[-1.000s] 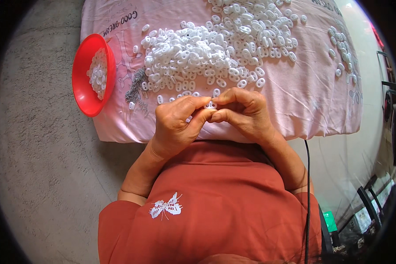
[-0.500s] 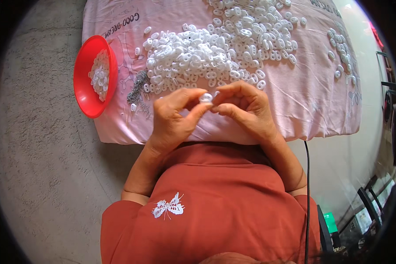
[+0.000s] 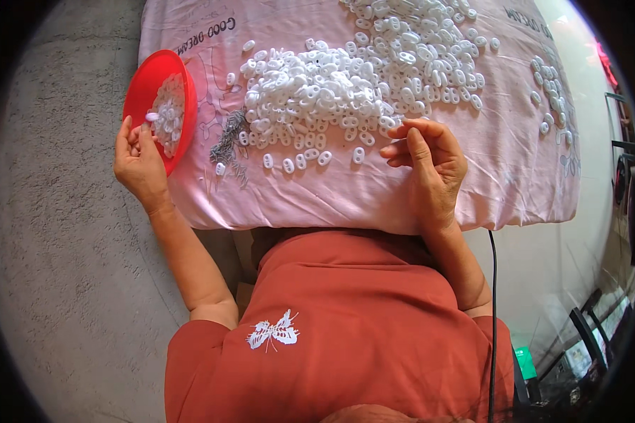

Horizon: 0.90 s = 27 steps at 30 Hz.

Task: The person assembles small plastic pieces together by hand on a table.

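Note:
My left hand (image 3: pixel 140 158) is over the near edge of a red bowl (image 3: pixel 137 84), its thumb and fingers apart. One white oval cord lock (image 3: pixel 152 117), with a slightly bluish look, is right at the fingertips, above the heap of white pieces (image 3: pixel 169 116) in the bowl. My right hand (image 3: pixel 434 166) hovers at the near edge of a big pile of white two-hole cord-lock pieces (image 3: pixel 317 88). Its fingers are loosely curled with the thumb apart from their tips, and I see nothing held there.
Small metal springs (image 3: pixel 227 141) lie in a tangle between the bowl and the pile. Several white pieces (image 3: pixel 301 161) are spread along the near side. Another small group (image 3: pixel 549 88) is at the far right of the pink cloth (image 3: pixel 515 176). A black cable (image 3: pixel 494 296) hangs beside my right arm.
My hands were together at the table's front with a white piece between them. The left has moved left to the bowl with that piece; the right has moved slightly right, toward the pile.

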Each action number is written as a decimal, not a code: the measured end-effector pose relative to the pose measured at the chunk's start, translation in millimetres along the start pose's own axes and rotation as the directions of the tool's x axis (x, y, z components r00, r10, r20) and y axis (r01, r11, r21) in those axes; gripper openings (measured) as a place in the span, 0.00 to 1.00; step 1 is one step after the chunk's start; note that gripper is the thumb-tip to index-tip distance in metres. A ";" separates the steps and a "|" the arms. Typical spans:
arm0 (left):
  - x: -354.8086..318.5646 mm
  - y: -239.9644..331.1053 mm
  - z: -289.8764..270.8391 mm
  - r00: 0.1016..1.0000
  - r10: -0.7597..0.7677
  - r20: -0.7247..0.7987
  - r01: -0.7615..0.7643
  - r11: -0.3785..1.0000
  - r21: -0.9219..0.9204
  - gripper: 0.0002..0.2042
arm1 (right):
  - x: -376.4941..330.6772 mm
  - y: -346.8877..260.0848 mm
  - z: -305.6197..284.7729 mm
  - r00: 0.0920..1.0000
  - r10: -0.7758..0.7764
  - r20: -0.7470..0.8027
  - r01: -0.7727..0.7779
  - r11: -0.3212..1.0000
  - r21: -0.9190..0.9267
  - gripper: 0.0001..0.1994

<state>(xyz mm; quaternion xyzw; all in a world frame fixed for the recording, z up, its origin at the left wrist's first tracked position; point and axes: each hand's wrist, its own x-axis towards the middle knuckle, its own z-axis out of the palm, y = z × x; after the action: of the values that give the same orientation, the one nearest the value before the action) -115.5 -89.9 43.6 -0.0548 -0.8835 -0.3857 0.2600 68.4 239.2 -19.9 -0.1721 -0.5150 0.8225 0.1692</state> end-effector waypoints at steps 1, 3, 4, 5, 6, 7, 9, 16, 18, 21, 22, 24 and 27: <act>-5.0 4.8 3.0 1.000 -0.001 -0.003 0.001 1.000 0.003 0.10 | -0.6 0.5 1.5 1.000 -0.001 0.000 0.001 1.000 -0.025 0.08; -21.3 21.0 10.3 0.997 -0.069 0.042 0.069 0.998 0.008 0.09 | -1.7 1.1 2.2 0.999 0.002 0.048 0.000 0.999 -0.041 0.08; -32.2 33.5 15.3 0.990 -0.047 0.135 0.052 0.998 -0.032 0.07 | -2.1 1.3 1.9 0.996 0.006 0.094 0.000 0.998 -0.057 0.08; -42.5 41.3 20.1 0.970 -0.006 0.241 0.020 0.998 -0.056 0.06 | -2.4 1.3 2.3 0.995 0.008 0.100 -0.003 0.998 -0.056 0.08; -52.1 50.1 25.0 0.938 0.039 0.345 -0.010 0.996 -0.083 0.05 | -3.0 -0.3 2.2 0.991 0.057 0.119 -0.052 0.998 -0.046 0.09; -62.4 60.1 29.8 0.894 0.058 0.445 -0.006 0.993 -0.118 0.05 | -3.3 -1.2 2.2 0.985 0.105 0.139 -0.100 0.994 -0.039 0.09; -80.8 76.2 42.8 0.800 0.123 0.587 -0.033 0.986 -0.163 0.06 | -4.3 -2.7 1.3 0.973 0.135 0.190 -0.127 0.990 -0.055 0.09; -115.5 82.7 61.5 0.703 0.198 0.683 -0.095 0.978 -0.185 0.09 | -1.7 9.4 3.1 0.913 0.145 0.380 -0.043 0.964 -0.264 0.09; -118.7 83.5 63.9 0.702 0.203 0.683 -0.118 0.978 -0.170 0.09 | -2.6 10.9 5.4 0.922 0.081 0.377 0.041 0.952 -0.304 0.09; -119.8 86.0 64.5 0.703 0.213 0.679 -0.158 0.977 -0.143 0.08 | 2.4 9.6 6.1 0.900 -0.085 0.427 0.280 0.863 -0.420 0.09; -120.4 87.1 64.8 0.705 0.219 0.675 -0.176 0.976 -0.132 0.07 | 2.0 9.4 6.8 0.900 -0.086 0.428 0.282 0.863 -0.420 0.09; -124.8 86.7 67.2 0.720 0.239 0.652 -0.195 0.971 -0.140 0.07 | 1.0 9.2 9.5 0.912 -0.073 0.404 0.243 0.890 -0.386 0.09; -126.6 85.5 68.6 0.738 0.267 0.620 -0.226 0.963 -0.146 0.06 | 2.6 9.6 12.8 0.886 -0.183 0.427 0.385 0.802 -0.456 0.10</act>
<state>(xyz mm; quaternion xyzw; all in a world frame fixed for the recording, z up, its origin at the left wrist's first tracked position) -9.9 31.4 -3.0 -0.3060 -0.8918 -0.3333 -0.0061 59.2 226.3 -23.7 0.0231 -0.7634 0.6300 0.1409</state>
